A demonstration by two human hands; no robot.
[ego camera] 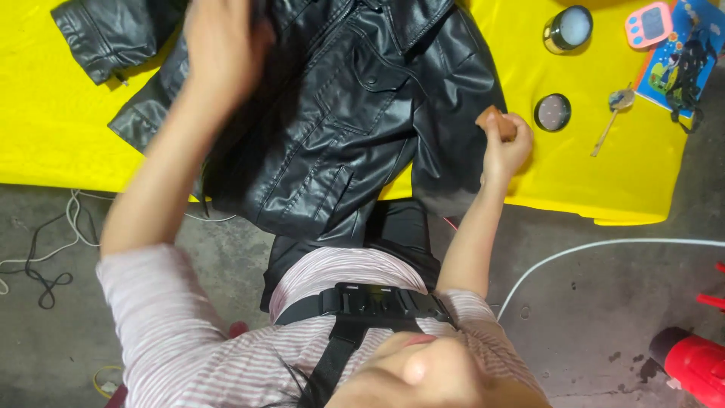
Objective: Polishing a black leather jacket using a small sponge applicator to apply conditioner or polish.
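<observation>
Black faux-leather jacket (pixel 332 113), long axis twelve-to-six: right hand (pixel 504 143), pinching a small brown sponge-like block (pixel 495 119), at its three o'clock edge; left hand (pixel 219 45) pressing flat at eleven.

Makeshift workshop, bare stained concrete floor (pixel 589 302), loose cables (pixel 45 257), yellow-covered worktable (pixel 45 128), small tins (pixel 566 29)

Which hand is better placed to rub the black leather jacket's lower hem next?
Right hand: it grips a small brown pad at the black leather jacket edge; left hand lies on the upper jacket.
</observation>
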